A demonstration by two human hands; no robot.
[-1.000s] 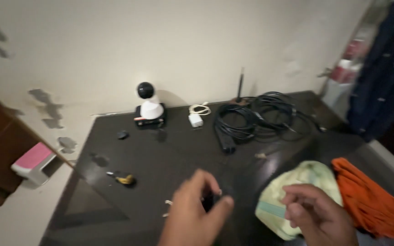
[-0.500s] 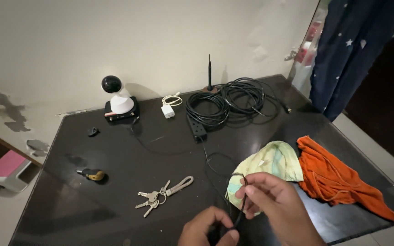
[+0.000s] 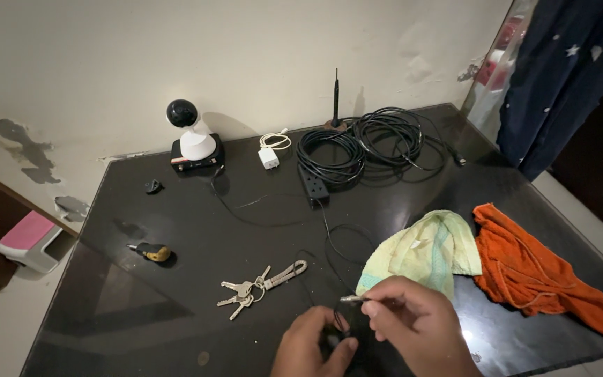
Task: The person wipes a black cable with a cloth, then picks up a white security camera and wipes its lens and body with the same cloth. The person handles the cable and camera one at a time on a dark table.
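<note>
While your left hand (image 3: pixel 313 347) pinches thin black cable (image 3: pixel 334 246) low, right hand (image 3: pixel 413 324) grips its metal plug tip (image 3: pixel 351 299); coiling barely begun, long slack trails ahead toward power strip (image 3: pixel 315 187); keys (image 3: pixel 246 290) lie left

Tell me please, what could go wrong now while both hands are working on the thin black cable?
1. The thin black cable trails across the table toward the power strip; a pull by the right hand might drag the strip.
2. The bunch of keys lies close to the left hand and could be swept aside.
</note>
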